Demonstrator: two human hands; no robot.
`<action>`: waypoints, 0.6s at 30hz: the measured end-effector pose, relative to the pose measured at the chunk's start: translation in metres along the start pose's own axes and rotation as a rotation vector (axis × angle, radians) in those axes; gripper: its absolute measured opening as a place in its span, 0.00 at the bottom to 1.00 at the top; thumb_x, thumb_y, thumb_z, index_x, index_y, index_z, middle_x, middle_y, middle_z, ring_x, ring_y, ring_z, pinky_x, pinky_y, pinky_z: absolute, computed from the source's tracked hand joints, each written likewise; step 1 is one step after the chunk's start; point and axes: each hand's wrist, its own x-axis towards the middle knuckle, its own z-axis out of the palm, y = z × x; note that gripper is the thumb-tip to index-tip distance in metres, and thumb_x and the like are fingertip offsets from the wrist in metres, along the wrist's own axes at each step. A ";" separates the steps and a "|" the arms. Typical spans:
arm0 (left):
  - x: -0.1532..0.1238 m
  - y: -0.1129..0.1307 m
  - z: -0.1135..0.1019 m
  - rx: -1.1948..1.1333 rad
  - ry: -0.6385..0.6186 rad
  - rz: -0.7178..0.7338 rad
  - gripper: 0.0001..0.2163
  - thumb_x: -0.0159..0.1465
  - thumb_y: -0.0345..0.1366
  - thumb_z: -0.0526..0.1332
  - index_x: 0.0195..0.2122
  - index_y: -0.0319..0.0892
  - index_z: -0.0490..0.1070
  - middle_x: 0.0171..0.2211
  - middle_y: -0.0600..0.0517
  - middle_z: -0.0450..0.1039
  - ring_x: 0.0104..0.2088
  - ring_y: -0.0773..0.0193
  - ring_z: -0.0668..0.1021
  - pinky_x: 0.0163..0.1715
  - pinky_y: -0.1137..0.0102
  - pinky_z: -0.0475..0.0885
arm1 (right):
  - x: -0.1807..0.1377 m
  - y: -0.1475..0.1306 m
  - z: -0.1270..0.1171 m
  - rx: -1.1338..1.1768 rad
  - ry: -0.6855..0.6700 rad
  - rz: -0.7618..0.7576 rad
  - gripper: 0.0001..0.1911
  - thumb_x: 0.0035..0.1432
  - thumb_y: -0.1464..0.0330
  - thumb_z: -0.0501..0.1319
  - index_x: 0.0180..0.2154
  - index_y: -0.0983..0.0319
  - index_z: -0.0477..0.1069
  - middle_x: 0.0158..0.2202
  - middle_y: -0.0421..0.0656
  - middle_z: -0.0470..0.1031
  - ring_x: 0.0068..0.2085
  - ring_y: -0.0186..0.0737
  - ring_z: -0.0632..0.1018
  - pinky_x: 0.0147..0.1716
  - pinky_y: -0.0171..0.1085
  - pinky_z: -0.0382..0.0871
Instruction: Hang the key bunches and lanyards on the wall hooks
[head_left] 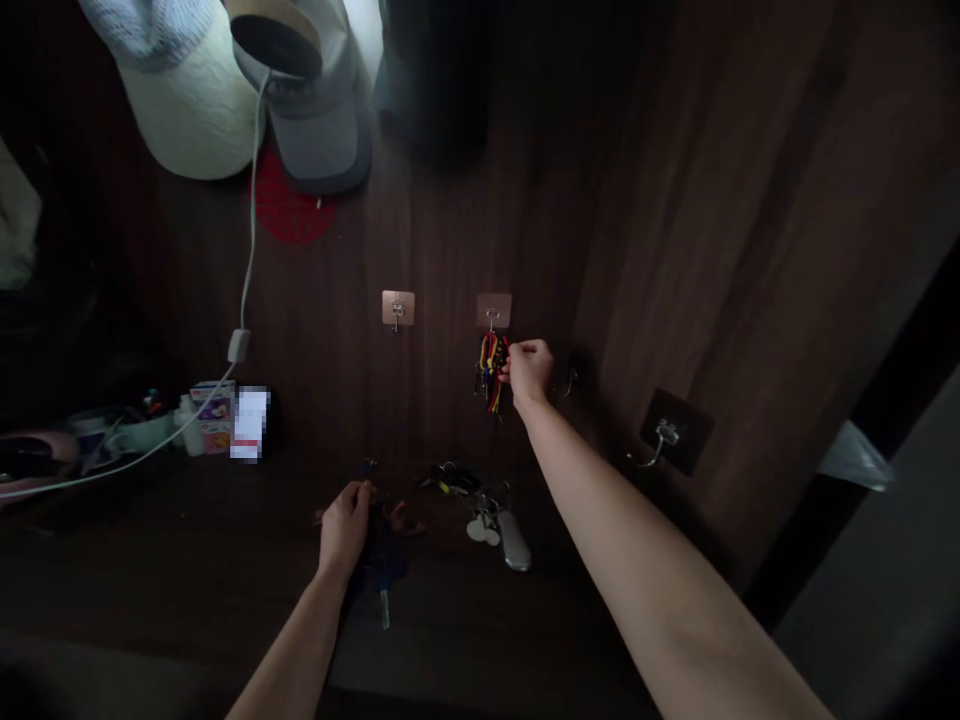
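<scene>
My right hand (529,372) is up against a wood-grain wall, its fingers closed on a bundle of red, yellow and black cords with keys (491,375). That bundle hangs from a metal hook on an adhesive pad (493,311). A second adhesive hook (397,308) to the left holds nothing. Low on the shelf, my left hand (345,528) closes over a dark lanyard with a blue-handled key (384,590). To its right lie a set of keys with a silver fob (487,518).
A dark adhesive hook (670,430) sits lower right on the wall. White and grey caps (300,110) hang at the top beside a red mesh disc (289,200). A white cable (251,220) runs down left to cups, bottles and boxes (210,420) on the shelf.
</scene>
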 end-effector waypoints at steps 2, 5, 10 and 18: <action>0.000 0.000 0.000 -0.001 0.001 0.016 0.14 0.60 0.43 0.48 0.26 0.45 0.71 0.27 0.51 0.77 0.33 0.58 0.78 0.31 0.71 0.66 | 0.009 -0.003 0.006 -0.057 0.001 -0.041 0.04 0.46 0.74 0.55 0.27 0.61 0.62 0.17 0.32 0.64 0.15 0.28 0.70 0.11 0.26 0.64; 0.000 -0.002 0.001 -0.005 0.000 0.018 0.15 0.60 0.43 0.48 0.26 0.45 0.70 0.27 0.51 0.77 0.32 0.59 0.78 0.30 0.72 0.67 | 0.016 -0.006 0.014 -0.115 -0.003 -0.076 0.04 0.47 0.74 0.55 0.26 0.60 0.62 0.18 0.34 0.66 0.16 0.31 0.71 0.12 0.28 0.65; 0.000 -0.002 0.002 0.002 0.011 0.037 0.15 0.61 0.43 0.48 0.25 0.45 0.70 0.26 0.51 0.77 0.31 0.59 0.78 0.29 0.71 0.66 | 0.018 -0.005 0.024 -0.190 -0.026 -0.135 0.03 0.49 0.74 0.54 0.27 0.60 0.62 0.20 0.36 0.67 0.17 0.31 0.71 0.13 0.28 0.64; 0.001 -0.005 0.003 0.003 0.001 0.032 0.15 0.61 0.43 0.48 0.26 0.45 0.70 0.27 0.51 0.77 0.32 0.59 0.78 0.30 0.71 0.66 | 0.022 0.003 0.029 -0.312 -0.052 -0.247 0.03 0.53 0.73 0.53 0.31 0.62 0.65 0.24 0.38 0.68 0.19 0.31 0.71 0.19 0.30 0.65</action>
